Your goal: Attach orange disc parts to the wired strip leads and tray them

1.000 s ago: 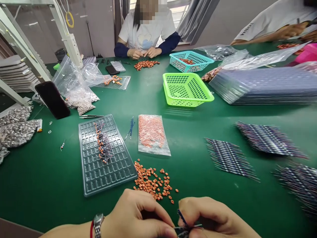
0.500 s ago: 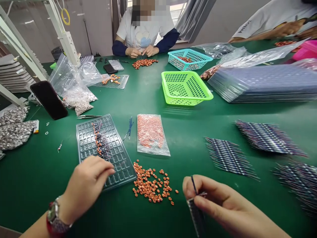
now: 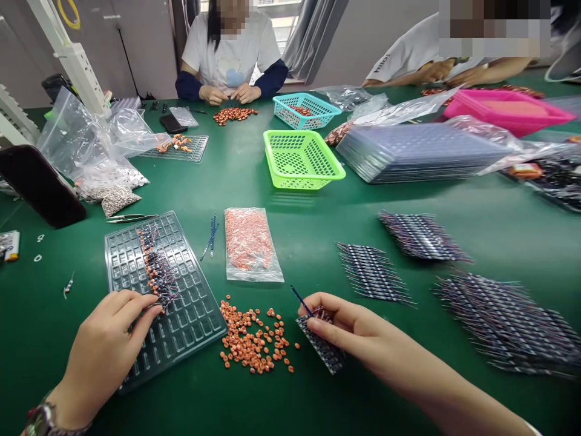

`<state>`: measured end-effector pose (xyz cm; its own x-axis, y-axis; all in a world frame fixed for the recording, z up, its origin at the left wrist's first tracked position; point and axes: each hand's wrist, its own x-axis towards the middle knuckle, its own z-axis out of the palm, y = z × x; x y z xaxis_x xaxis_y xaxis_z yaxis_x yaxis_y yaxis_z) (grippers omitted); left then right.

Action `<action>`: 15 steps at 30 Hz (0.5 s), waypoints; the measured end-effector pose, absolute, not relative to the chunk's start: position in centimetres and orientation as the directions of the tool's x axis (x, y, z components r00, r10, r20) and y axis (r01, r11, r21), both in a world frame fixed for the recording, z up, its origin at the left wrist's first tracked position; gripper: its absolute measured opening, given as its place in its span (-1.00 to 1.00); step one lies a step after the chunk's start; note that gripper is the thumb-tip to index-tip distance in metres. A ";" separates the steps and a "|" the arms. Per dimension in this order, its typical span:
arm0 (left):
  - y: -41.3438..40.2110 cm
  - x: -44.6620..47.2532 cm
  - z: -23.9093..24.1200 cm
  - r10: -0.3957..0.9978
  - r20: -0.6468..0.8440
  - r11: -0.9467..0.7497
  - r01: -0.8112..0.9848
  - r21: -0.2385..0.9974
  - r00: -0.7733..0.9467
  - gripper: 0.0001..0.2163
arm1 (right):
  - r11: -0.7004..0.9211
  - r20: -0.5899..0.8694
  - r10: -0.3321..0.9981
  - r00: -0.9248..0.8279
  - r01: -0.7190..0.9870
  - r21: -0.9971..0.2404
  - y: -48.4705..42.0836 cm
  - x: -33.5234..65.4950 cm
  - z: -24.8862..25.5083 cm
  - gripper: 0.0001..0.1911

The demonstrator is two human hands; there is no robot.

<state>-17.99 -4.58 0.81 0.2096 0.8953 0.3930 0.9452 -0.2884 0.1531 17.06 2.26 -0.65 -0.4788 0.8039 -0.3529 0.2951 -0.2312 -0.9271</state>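
Roughly partway along, going by the clear tray [image 3: 202, 306]: one band of wired pieces [image 3: 157, 269] laid down its length, plenty of parts left nearby.
Left hand [image 3: 106, 336] at the near end of that band, thumb and finger drawn nearly together; can't tell whether gripping a piece or just touching. Right hand [image 3: 356, 324] pinched firmly on a dark circuit panel [image 3: 324, 350], thin blue strip [image 3: 300, 299] poking up past the fingertips, just right of the loose orange beads [image 3: 254, 342]. Seemingly left to work through: that spread of beads, the bag of orange bits [image 3: 249, 236] beyond, and bundles of wired strips [image 3: 374, 272] off to the right. Can't count finished pieces from here, tbh.
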 end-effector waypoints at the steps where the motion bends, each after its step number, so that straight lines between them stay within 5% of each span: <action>1: -4.6 -17.9 0.8 0.888 0.412 -0.291 0.943 0.161 0.203 -0.89 | -0.195 -0.337 0.814 -0.474 0.324 -0.926 2.3 17.1 -0.7 -0.52; 10: -4.9 -17.4 0.8 0.806 0.555 -0.349 0.923 0.160 0.209 -0.91 | 0.089 -0.198 0.873 -0.445 0.545 -0.834 1.7 16.5 -0.8 -0.68; 15: -5.4 -17.8 0.5 0.816 0.546 -0.344 0.920 0.190 0.192 -0.85 | 0.008 -0.327 0.796 -0.509 0.550 -0.835 2.0 17.0 -0.2 -0.72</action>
<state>-17.81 -5.35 0.55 0.1922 0.8156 0.5457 0.9196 -0.3439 0.1901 17.00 2.00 -0.23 -0.5087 0.7963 -0.3274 0.5500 0.0080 -0.8351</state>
